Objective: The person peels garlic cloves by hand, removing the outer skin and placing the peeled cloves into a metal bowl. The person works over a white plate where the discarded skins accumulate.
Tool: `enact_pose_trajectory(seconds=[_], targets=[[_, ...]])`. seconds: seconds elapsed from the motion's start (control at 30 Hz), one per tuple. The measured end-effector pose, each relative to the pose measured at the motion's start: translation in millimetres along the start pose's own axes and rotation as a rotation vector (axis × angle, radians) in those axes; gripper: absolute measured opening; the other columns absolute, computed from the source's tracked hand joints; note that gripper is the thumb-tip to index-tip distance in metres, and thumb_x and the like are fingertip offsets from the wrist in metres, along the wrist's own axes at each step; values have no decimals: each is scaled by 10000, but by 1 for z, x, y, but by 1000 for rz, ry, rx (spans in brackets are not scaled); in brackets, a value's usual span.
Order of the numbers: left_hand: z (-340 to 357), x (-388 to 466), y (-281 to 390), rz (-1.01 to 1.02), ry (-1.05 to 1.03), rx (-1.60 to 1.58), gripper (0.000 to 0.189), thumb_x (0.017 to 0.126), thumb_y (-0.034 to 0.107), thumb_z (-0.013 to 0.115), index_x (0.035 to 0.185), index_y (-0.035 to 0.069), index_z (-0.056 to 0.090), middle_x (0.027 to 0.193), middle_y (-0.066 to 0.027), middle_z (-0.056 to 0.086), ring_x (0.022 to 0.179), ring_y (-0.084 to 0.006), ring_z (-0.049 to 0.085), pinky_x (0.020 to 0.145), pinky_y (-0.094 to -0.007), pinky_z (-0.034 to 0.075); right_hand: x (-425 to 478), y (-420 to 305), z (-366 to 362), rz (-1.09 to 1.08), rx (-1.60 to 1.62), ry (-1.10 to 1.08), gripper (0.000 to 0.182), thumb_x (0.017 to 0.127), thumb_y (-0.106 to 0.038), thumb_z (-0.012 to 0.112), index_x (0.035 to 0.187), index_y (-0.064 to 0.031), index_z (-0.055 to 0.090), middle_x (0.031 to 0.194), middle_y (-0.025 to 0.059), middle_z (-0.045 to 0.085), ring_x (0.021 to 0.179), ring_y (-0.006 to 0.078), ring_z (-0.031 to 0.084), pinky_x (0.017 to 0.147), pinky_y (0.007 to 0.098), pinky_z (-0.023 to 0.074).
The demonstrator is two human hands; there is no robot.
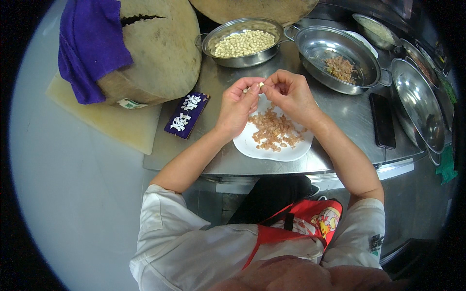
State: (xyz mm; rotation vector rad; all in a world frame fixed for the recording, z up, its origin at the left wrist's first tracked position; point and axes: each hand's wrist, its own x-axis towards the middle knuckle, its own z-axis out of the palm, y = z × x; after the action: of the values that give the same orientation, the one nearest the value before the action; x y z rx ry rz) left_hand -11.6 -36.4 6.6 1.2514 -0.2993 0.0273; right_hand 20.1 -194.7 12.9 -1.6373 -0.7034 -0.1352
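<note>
My left hand (240, 102) and my right hand (287, 94) meet above a white plate (251, 147) at the table's edge. Pale, peeled-looking nuts (246, 90) lie between the fingers of my left hand. One more pale nut (261, 84) is pinched where the fingertips of both hands come together. Thin brown skins (275, 131) are heaped on the plate below. Behind the hands, a two-handled steel pan (242, 62) holds many pale nuts (244, 43). To its right, another steel pan (336, 87) holds brown skins (340, 69). My curled right fingers hide part of what they hold.
At left, a cracked round wooden chopping block (156, 62) carries a purple cloth (91, 47) and stands on a pale cutting board (142, 134). A purple sign with writing (186, 115) lies beside it. At right are a black phone (382, 120) and several steel bowls (418, 102).
</note>
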Motion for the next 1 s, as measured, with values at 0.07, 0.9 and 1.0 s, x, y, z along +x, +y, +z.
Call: enact_pose_trajectory(seconds=[0.07, 0.9, 1.0], targets=[[-3, 0, -4, 38, -19, 10, 163, 931, 126, 515, 1058, 27, 543, 713, 37, 484, 542, -18, 341, 468, -182, 260, 0, -2, 0, 21, 36, -12, 102, 825, -71, 644, 841, 22, 605, 737, -6, 594, 632, 17, 516, 536, 178, 410], [-3, -1, 0, -75, -123, -186, 155, 965, 162, 448, 1067, 60, 506, 849, -5, 513, 531, -23, 352, 458, -163, 269, 0, 0, -4, 64, 179, -46, 99, 793, -79, 601, 767, 17, 595, 702, -18, 563, 653, 25, 478, 561, 196, 405], [-5, 0, 0, -93, -131, -211, 166, 972, 172, 429, 1071, 65, 507, 851, -4, 513, 527, -22, 345, 455, -158, 267, 1, 1, -4, 68, 173, -36, 96, 793, -76, 596, 762, 15, 591, 699, -19, 559, 651, 25, 471, 560, 195, 400]])
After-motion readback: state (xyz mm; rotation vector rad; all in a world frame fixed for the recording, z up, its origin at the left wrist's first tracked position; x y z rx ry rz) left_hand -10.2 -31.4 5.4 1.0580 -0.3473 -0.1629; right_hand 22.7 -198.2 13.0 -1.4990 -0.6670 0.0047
